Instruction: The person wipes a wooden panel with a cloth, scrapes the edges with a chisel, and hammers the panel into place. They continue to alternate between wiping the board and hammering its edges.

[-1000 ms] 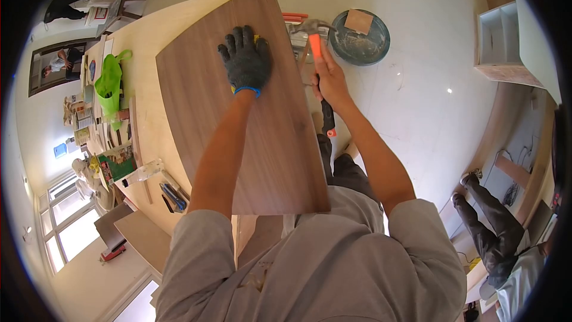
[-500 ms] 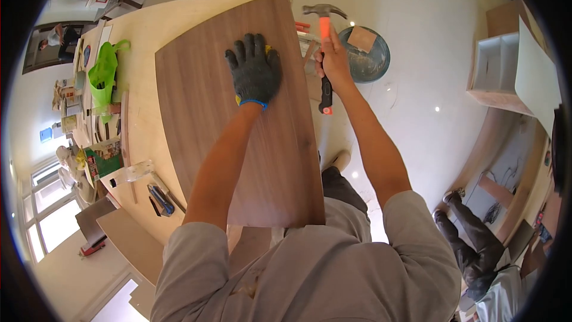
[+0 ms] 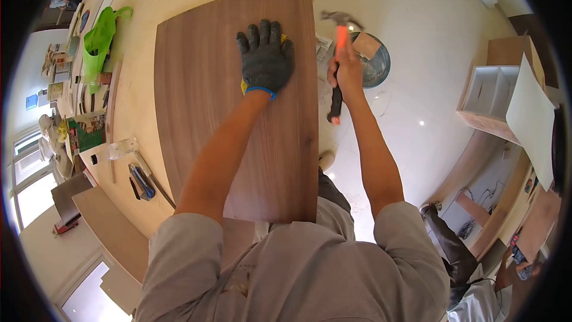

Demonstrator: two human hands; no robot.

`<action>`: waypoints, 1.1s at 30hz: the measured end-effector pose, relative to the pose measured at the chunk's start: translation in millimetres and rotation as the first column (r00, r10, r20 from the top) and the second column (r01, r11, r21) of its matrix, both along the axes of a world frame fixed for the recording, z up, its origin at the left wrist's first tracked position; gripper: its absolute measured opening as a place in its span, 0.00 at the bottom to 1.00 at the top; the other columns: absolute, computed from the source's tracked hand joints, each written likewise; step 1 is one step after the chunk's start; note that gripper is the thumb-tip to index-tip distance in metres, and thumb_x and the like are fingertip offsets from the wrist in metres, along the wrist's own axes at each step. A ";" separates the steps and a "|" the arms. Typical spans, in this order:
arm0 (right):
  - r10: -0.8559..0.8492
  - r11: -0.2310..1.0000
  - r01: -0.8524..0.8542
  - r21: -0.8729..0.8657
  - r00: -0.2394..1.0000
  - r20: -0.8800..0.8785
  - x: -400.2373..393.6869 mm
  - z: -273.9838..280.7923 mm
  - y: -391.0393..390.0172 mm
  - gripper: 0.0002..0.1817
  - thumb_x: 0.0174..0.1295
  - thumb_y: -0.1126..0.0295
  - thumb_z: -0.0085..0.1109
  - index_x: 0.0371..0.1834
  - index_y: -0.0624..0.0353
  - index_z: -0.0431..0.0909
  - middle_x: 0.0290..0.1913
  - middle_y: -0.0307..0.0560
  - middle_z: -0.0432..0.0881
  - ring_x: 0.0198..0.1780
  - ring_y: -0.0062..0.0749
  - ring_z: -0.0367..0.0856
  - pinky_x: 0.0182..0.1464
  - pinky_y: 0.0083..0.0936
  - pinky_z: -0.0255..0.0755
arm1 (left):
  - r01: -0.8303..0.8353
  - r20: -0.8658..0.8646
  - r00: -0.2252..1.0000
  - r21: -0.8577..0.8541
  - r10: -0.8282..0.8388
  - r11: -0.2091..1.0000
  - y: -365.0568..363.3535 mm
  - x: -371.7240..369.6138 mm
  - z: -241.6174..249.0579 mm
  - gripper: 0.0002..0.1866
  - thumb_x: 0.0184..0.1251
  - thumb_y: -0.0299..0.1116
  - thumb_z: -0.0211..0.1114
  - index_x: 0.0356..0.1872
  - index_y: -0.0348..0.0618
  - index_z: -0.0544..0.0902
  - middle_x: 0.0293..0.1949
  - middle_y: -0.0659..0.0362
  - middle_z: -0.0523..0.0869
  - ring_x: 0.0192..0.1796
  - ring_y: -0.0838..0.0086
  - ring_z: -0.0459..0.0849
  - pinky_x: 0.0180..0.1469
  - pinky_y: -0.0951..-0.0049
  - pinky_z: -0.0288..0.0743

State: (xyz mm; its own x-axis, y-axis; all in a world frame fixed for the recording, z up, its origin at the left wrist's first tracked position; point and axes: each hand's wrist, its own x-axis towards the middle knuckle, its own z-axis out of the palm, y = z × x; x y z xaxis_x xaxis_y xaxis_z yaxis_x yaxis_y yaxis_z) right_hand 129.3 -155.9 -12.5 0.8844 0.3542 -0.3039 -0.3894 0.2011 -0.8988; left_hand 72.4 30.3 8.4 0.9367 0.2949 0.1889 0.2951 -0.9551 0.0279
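Observation:
My left hand (image 3: 266, 58), in a dark grey glove with a blue cuff, lies flat with fingers spread on a brown wood-grain panel (image 3: 238, 125). The panel rests on a pale wooden table (image 3: 134, 36). Off the panel's right edge, my bare right hand (image 3: 347, 74) is wrapped round the handle of a claw hammer (image 3: 341, 33) with an orange and black grip. The hammer's metal head points away from me and looks slightly blurred.
A round bucket (image 3: 381, 71) with a board piece on it stands beyond the hammer. Left are a green bag (image 3: 98, 45) and a blue cutter (image 3: 143, 182). A white-shelved cabinet (image 3: 488, 92) and another person's legs (image 3: 450, 238) are at right.
The view has shifted a little. My right hand and the hammer appear slightly further right and lower. My left hand stays flat on the panel, now nearer its far edge.

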 end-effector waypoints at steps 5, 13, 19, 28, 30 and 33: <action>-0.076 0.997 0.076 -0.006 0.993 -0.090 -53.0 -4.3 -27.9 0.29 0.82 0.60 0.36 0.84 0.41 0.50 0.23 0.37 0.65 0.14 0.20 0.64 0.15 0.21 0.59 | 0.014 0.066 0.998 0.061 -0.018 0.998 -0.8 0.8 -7.6 0.30 0.77 0.49 0.47 0.72 0.42 0.69 0.75 0.47 0.67 0.76 0.46 0.62 0.78 0.42 0.43; 0.079 0.991 -0.097 -0.091 0.979 -0.186 -147.2 7.2 -69.8 0.29 0.82 0.57 0.36 0.84 0.40 0.49 0.22 0.36 0.65 0.13 0.19 0.61 0.14 0.18 0.58 | 0.005 0.038 0.999 0.055 -0.007 0.998 2.3 2.1 -9.6 0.29 0.77 0.50 0.45 0.71 0.44 0.70 0.74 0.50 0.69 0.76 0.49 0.62 0.77 0.42 0.46; 0.055 0.998 -0.062 -0.027 0.975 -0.216 -187.7 10.2 -92.1 0.30 0.83 0.58 0.38 0.85 0.35 0.45 0.22 0.36 0.66 0.13 0.19 0.62 0.13 0.19 0.62 | 0.024 0.049 0.998 0.120 -0.030 0.992 7.4 3.3 -18.0 0.30 0.76 0.50 0.44 0.71 0.45 0.70 0.74 0.51 0.68 0.75 0.48 0.63 0.76 0.40 0.44; 0.025 1.000 -0.025 0.004 0.979 -0.201 -243.3 11.4 -113.5 0.30 0.83 0.59 0.35 0.85 0.39 0.43 0.23 0.36 0.65 0.13 0.17 0.60 0.14 0.17 0.62 | 0.054 0.090 0.994 0.039 -0.058 0.998 3.1 0.5 -13.3 0.27 0.75 0.49 0.47 0.66 0.45 0.73 0.68 0.51 0.73 0.71 0.53 0.68 0.73 0.44 0.51; -0.072 0.997 0.078 0.022 0.974 -0.215 -246.3 12.1 -111.2 0.30 0.83 0.58 0.35 0.85 0.39 0.43 0.23 0.36 0.65 0.14 0.17 0.60 0.14 0.17 0.63 | 0.052 0.079 0.995 0.031 -0.054 0.998 2.0 -0.6 -9.9 0.26 0.75 0.49 0.47 0.65 0.45 0.74 0.66 0.51 0.74 0.70 0.53 0.69 0.71 0.45 0.53; 0.082 0.996 -0.085 0.000 0.966 -0.243 -246.0 11.7 -109.8 0.30 0.83 0.58 0.36 0.85 0.39 0.43 0.23 0.35 0.65 0.14 0.17 0.61 0.14 0.17 0.63 | 0.054 0.058 0.997 0.042 -0.057 0.998 -0.1 -0.7 -6.5 0.26 0.75 0.49 0.47 0.65 0.44 0.74 0.65 0.51 0.75 0.69 0.54 0.69 0.70 0.46 0.54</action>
State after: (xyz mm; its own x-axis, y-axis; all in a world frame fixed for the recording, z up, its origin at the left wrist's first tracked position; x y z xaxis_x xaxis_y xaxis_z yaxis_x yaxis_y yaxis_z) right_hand -116.7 -265.6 -0.8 0.7511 0.4192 -0.5100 -0.6113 0.1499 -0.7771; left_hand 71.6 30.2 1.8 0.9381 0.2338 0.2557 0.2406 -0.9706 0.0047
